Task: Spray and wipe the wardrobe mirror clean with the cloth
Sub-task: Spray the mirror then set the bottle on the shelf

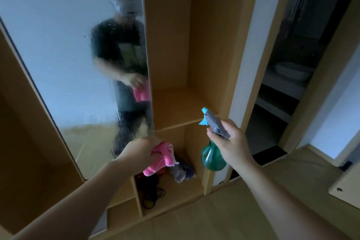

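The tall wardrobe mirror (68,60) fills the upper left and carries droplets and wet streaks down its right side. My left hand (139,151) grips a bunched pink cloth (160,159) just off the mirror's lower right corner. My right hand (229,142) holds a green spray bottle (211,159) by its neck. Its grey and blue trigger head (213,122) points up and left toward the mirror. The two hands are apart, level with each other.
Open wooden shelf compartments (175,103) stand right of the mirror. The lowest one holds dark cables (151,191) and a bluish bundle (183,171). A dark doorway (282,84) with a white basin (292,71) lies at right. Pale wooden floor (224,210) spreads below.
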The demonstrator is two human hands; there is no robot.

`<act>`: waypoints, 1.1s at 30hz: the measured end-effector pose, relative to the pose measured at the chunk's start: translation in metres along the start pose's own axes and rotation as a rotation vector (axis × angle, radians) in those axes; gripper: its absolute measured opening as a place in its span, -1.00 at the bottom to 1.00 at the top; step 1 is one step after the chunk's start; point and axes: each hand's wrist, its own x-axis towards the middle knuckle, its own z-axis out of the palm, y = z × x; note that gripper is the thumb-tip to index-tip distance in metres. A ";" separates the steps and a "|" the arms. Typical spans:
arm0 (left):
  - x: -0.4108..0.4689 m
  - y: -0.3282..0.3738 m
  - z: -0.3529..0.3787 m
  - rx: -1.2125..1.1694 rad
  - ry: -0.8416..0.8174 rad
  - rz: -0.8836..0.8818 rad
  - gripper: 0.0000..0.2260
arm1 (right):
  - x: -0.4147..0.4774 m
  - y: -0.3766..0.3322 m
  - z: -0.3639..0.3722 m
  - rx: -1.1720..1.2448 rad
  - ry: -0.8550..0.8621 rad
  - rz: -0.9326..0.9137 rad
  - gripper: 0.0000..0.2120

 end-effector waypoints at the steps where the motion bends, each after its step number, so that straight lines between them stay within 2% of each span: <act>1: 0.003 0.006 0.000 -0.007 0.069 -0.033 -0.82 | 0.009 0.006 -0.011 -0.011 -0.008 -0.010 -0.83; 2: 0.006 0.012 0.001 -0.025 0.129 -0.028 -0.82 | 0.017 0.011 -0.021 -0.025 -0.021 -0.015 -0.81; 6: 0.034 0.038 0.010 -0.026 0.164 -0.042 -0.84 | 0.052 0.033 -0.050 0.000 -0.042 -0.026 -0.83; 8: 0.049 0.046 0.014 -0.018 0.173 -0.046 -0.83 | 0.069 0.046 -0.053 0.039 -0.041 -0.027 -0.67; 11: 0.072 0.051 0.017 -0.009 0.174 -0.057 -0.82 | 0.098 0.067 -0.048 0.008 -0.057 0.000 -0.57; 19: 0.157 0.038 0.020 -0.079 0.126 -0.085 -0.86 | 0.185 0.102 -0.023 -0.158 -0.186 0.013 -0.71; 22: 0.185 0.031 0.018 -0.141 0.129 -0.086 -0.80 | 0.220 0.107 -0.013 -0.236 -0.230 -0.016 -0.73; 27: 0.213 0.017 0.018 -0.203 0.142 -0.147 -0.76 | 0.278 0.124 0.010 -0.219 -0.260 -0.031 -0.70; 33: 0.235 0.002 0.039 -0.124 0.177 -0.308 -0.83 | 0.342 0.164 0.065 -0.139 -0.405 -0.034 -0.80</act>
